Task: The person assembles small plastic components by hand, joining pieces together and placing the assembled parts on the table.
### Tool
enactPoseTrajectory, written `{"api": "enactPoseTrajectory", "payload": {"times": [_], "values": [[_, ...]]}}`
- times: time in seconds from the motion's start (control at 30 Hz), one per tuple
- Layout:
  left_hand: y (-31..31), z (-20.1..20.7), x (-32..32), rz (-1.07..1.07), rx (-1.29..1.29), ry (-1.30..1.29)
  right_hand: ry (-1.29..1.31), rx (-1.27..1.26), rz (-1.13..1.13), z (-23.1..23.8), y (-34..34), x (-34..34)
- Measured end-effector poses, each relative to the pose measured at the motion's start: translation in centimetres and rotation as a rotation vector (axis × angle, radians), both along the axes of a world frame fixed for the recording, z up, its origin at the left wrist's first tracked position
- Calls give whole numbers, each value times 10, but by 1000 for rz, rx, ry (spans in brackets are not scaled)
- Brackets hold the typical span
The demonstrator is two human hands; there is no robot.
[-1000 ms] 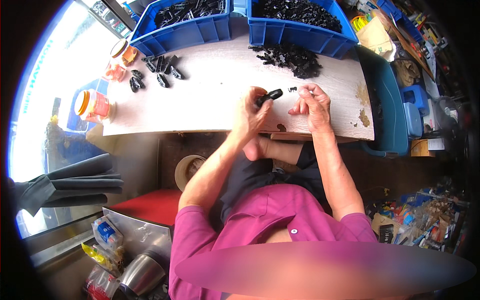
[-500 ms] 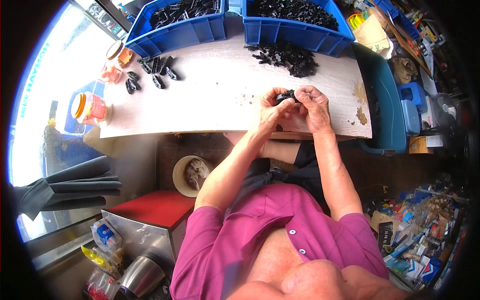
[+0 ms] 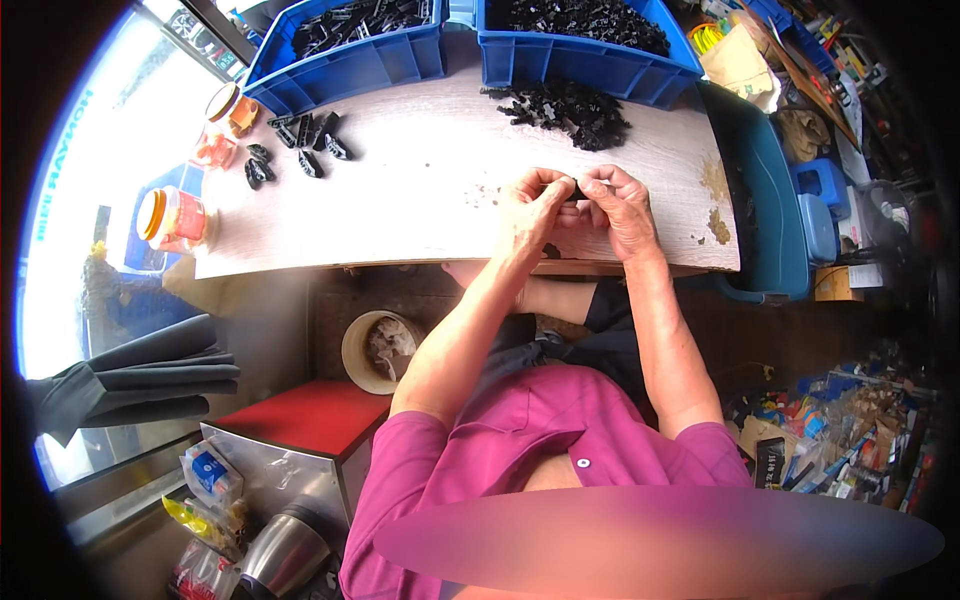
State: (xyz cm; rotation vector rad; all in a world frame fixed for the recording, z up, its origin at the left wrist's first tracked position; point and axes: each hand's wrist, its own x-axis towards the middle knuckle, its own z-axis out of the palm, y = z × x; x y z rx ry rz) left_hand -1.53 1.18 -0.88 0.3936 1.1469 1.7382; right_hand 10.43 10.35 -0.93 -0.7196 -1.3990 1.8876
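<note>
Over the table's near edge, my left hand (image 3: 532,208) and my right hand (image 3: 622,210) meet with thumbs and fingertips pinched together. Between them is a small black plastic part (image 3: 576,192), mostly covered by the fingers. Beyond my hands lies a loose pile of small black plastic pieces (image 3: 572,112). Several larger black plastic parts (image 3: 312,145) rest in a group at the table's left.
Two blue bins (image 3: 590,68) of black parts line the far edge of the table (image 3: 400,200). Jars with orange lids (image 3: 172,217) stand at the left edge. A teal tub (image 3: 778,210) sits on the right, and a waste bucket (image 3: 362,352) below.
My fingers have closed further around the black part, so less of it shows now. Both hands stay in nearly the same place; the whole view has shifted slightly.
</note>
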Motion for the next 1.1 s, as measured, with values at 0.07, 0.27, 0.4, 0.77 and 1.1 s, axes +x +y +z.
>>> {"api": "enactPoseTrajectory", "payload": {"times": [0.07, 0.27, 0.4, 0.77, 1.1], "values": [[0, -2, 0, 29, 9, -17, -85, 55, 14, 4, 0, -1], [-7, 0, -1, 38, 39, -111, -174, -39, 130, 5, 4, -4], [-12, 7, -2, -32, 13, -56, -85, 49, 23, 2, -7, -6], [44, -11, -80, 454, -249, 1526, 105, -210, -177, 5, 2, 7], [65, -12, -93, 162, -212, 1222, -50, -316, -796, 27, 81, 75]]}}
